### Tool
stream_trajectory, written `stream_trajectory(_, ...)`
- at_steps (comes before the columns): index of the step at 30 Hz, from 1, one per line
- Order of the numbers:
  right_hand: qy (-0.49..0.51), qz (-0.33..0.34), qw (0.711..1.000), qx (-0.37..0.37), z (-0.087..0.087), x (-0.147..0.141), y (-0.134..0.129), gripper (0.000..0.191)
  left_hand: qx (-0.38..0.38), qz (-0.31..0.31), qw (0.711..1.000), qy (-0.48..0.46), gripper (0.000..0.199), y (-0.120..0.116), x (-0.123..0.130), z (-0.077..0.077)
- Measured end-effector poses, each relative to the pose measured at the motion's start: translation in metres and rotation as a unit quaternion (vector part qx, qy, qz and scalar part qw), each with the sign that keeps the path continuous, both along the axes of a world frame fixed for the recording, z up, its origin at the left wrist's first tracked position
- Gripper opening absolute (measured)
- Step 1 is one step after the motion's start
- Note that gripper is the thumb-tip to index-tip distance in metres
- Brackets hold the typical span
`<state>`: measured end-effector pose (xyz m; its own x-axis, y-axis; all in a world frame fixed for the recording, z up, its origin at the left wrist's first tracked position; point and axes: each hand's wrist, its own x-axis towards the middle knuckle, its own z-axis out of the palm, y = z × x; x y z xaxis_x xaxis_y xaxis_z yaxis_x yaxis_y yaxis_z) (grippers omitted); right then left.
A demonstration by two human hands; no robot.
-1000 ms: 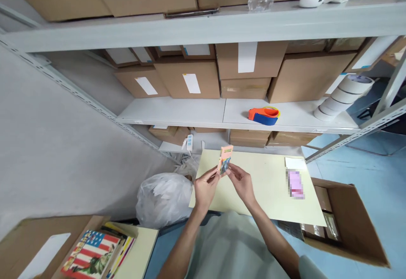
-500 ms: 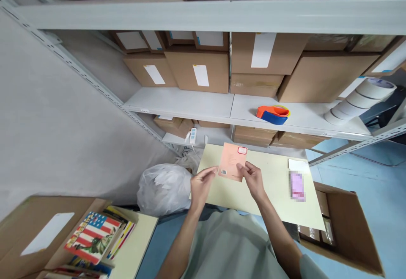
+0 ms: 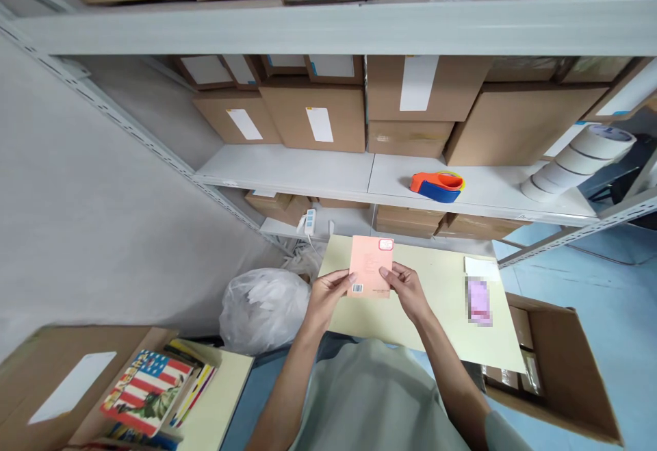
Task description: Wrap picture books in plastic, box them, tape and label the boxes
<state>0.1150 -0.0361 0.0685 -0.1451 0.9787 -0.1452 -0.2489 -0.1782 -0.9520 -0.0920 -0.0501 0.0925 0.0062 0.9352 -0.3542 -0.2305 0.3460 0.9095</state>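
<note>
A thin pink book with a barcode at its lower left and a red-framed label at its upper right is held up over the cream tabletop. My left hand pinches its left edge, thumb on the near face. On the opposite edge, my right hand grips it the same way, with the thumb lying on the face. The fingers behind the book are partly hidden.
Shelves with cardboard boxes rise ahead, bearing an orange-blue tape dispenser and stacked tape rolls. A white plastic bag bulges at left, near piled books. An open carton stands at right.
My left hand has moved onto the book's left edge and now grips it. The book has turned slightly to sit straighter. The view has shifted a little.
</note>
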Motion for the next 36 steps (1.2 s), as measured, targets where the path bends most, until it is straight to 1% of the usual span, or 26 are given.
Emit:
stream_trajectory(3,-0.08,-0.111,0.99,0.032,-0.012,-0.003,0.005,0.063,0.034,0.042,0.996,0.07,0.054,0.003,0.003,-0.007)
stream_trajectory(4,-0.1,-0.137,0.985,0.04,-0.016,-0.005,0.005,0.064,0.05,0.06,0.991,0.105,0.048,0.003,0.006,-0.009)
stream_trajectory(5,-0.111,-0.143,0.982,0.045,-0.02,-0.009,0.005,0.066,0.065,0.074,0.985,0.141,0.041,0.003,0.009,-0.011)
stream_trajectory(6,-0.113,-0.129,0.984,0.046,-0.023,-0.013,0.003,0.067,0.079,0.08,0.978,0.174,0.035,0.001,0.012,-0.013)
stream_trajectory(7,-0.108,-0.101,0.988,0.048,-0.024,-0.018,0.0,0.067,0.09,0.075,0.973,0.201,0.03,-0.001,0.017,-0.014)
stream_trajectory(9,-0.092,-0.049,0.993,0.059,-0.024,-0.028,-0.007,0.062,0.1,0.045,0.966,0.233,0.024,-0.007,0.027,-0.017)
stream_trajectory(10,-0.089,-0.037,0.993,0.065,-0.023,-0.033,-0.011,0.058,0.102,0.028,0.965,0.239,0.021,-0.011,0.032,-0.018)
stream_trajectory(12,-0.093,-0.043,0.992,0.071,-0.021,-0.038,-0.018,0.053,0.106,0.005,0.966,0.237,0.019,-0.02,0.041,-0.02)
stream_trajectory(14,-0.108,-0.065,0.99,0.065,-0.021,-0.037,-0.02,0.054,0.116,-0.01,0.968,0.222,0.019,-0.026,0.046,-0.021)
stream_trajectory(17,-0.126,-0.077,0.988,0.053,-0.021,-0.026,-0.014,0.057,0.129,-0.022,0.972,0.197,0.021,-0.027,0.043,-0.021)
stream_trajectory(19,-0.126,-0.069,0.988,0.06,-0.017,-0.017,-0.007,0.058,0.135,-0.012,0.971,0.196,0.022,-0.023,0.033,-0.017)
stream_trajectory(21,-0.106,-0.054,0.991,0.068,-0.008,-0.009,-0.001,0.057,0.141,0.015,0.968,0.205,0.025,-0.015,0.02,-0.012)
stream_trajectory(23,-0.072,-0.028,0.995,0.056,0.003,-0.002,0.004,0.055,0.138,0.05,0.968,0.201,0.032,-0.006,0.005,-0.005)
stream_trajectory(25,-0.036,-0.002,0.999,0.034,0.014,0.003,0.006,0.056,0.118,0.068,0.977,0.165,0.045,0.001,-0.008,0.004)
stream_trajectory(27,-0.005,0.02,1.0,0.017,0.023,0.006,0.006,0.057,0.09,0.046,0.988,0.115,0.058,0.005,-0.017,0.014)
stream_trajectory(28,0.009,0.027,0.999,0.013,0.027,0.007,0.006,0.057,0.079,0.031,0.992,0.097,0.059,0.006,-0.019,0.019)
stream_trajectory(30,0.028,0.04,0.999,0.013,0.032,0.008,0.006,0.056,0.068,0.011,0.994,0.082,0.055,0.005,-0.021,0.027)
stream_trajectory(33,0.029,0.053,0.998,0.021,0.04,0.008,0.005,0.055,0.074,0.022,0.994,0.081,0.053,0.002,-0.022,0.037)
stream_trajectory(36,0.012,0.067,0.997,0.034,0.048,0.008,0.004,0.054,0.084,0.027,0.993,0.076,0.052,-0.001,-0.024,0.043)
